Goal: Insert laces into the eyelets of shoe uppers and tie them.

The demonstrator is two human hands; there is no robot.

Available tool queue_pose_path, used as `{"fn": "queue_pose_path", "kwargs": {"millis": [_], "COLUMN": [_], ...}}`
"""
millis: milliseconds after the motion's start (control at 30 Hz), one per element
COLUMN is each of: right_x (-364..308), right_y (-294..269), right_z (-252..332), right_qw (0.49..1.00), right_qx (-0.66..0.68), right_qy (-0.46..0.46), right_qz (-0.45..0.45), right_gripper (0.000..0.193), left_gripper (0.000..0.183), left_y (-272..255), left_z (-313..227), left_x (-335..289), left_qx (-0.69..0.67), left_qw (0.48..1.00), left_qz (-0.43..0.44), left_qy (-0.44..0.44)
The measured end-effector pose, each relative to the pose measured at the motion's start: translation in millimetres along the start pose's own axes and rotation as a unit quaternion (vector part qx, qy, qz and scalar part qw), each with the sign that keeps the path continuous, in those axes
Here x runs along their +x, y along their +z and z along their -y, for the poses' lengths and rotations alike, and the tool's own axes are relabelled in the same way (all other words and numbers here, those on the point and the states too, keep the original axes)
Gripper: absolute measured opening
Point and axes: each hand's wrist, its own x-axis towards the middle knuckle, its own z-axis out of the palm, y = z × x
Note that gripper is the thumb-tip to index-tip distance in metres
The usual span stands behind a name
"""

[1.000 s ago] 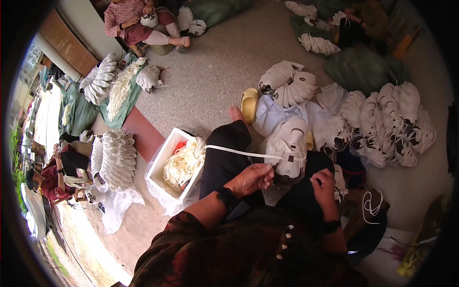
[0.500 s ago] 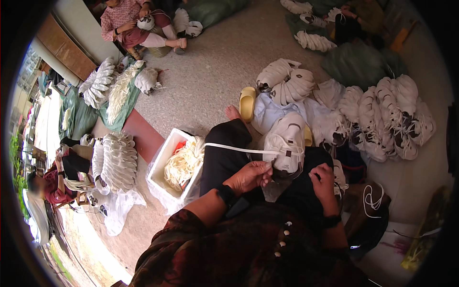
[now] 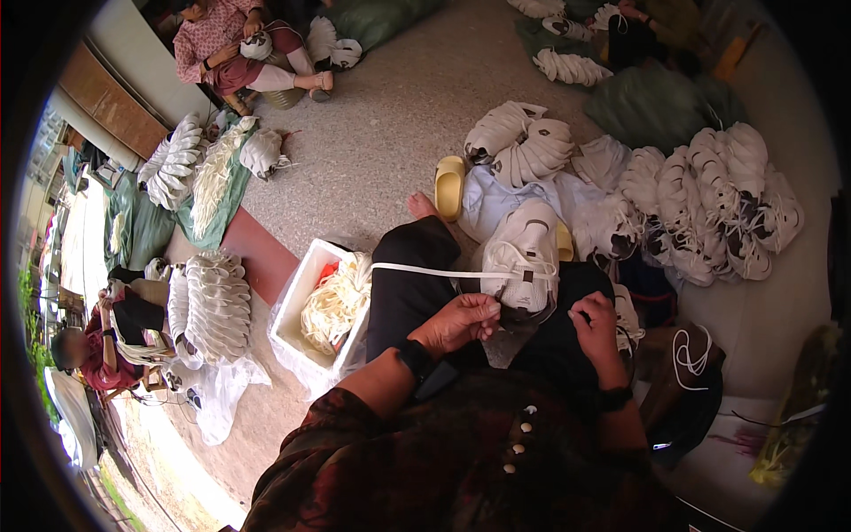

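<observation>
White shoe, long axis near-to-far

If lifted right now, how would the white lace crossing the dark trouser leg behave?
The white lace would probably droop: similar laces lie limp in the white box. Thin and narrow, it looks light for its length.

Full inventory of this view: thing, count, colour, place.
Shoe: 1, white, ahead of hands
Lace: 1, white, left thigh to shoe
Box: 1, white, left of lap
Loose laces: uncountable, cream, in box
Slipper: at least 1, yellow, beyond lap
Shoe rows: several, white, left and right
Sacks: several, green, on floor
Other people: at least 2, reddish clothes, left
Wristbands: 2, black, both wrists
Left hand: 1, bare, left of shoe
Right hand: 1, bare, right
</observation>
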Motion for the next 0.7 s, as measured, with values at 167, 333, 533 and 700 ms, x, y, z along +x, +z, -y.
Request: {"fn": "queue_pose_path", "kwargs": {"millis": [167, 333, 533, 700], "right_x": [-0.4, -1.7, 9.0, 21.9], "right_y": [0.0, 0.1, 3.1, 8.7], "right_z": [0.3, -0.8, 11.1, 15.1], "right_qw": [1.000, 1.000, 1.000, 0.996], "right_qx": [-0.007, 0.001, 0.004, 0.090], "right_qy": [-0.003, 0.000, -0.023, -0.009], "right_qz": [-0.004, -0.006, 0.011, 0.026], "right_gripper": [0.009, 0.009, 0.009, 0.009], "left_gripper": [0.019, 0.010, 0.014, 0.011], "left_y": [1.2, -1.8, 12.8, 33.4], "left_z": [0.7, 2.4, -3.2, -26.9], "left_x": [-0.8, -0.5, -8.0, -22.4], "left_qx": [0.004, 0.017, 0.174, 0.288], "left_qw": [1.000, 1.000, 0.984, 0.955], "left_qz": [-0.012, 0.008, 0.026, -0.012], "left_qy": [-0.004, -0.011, 0.032, 0.068]}}
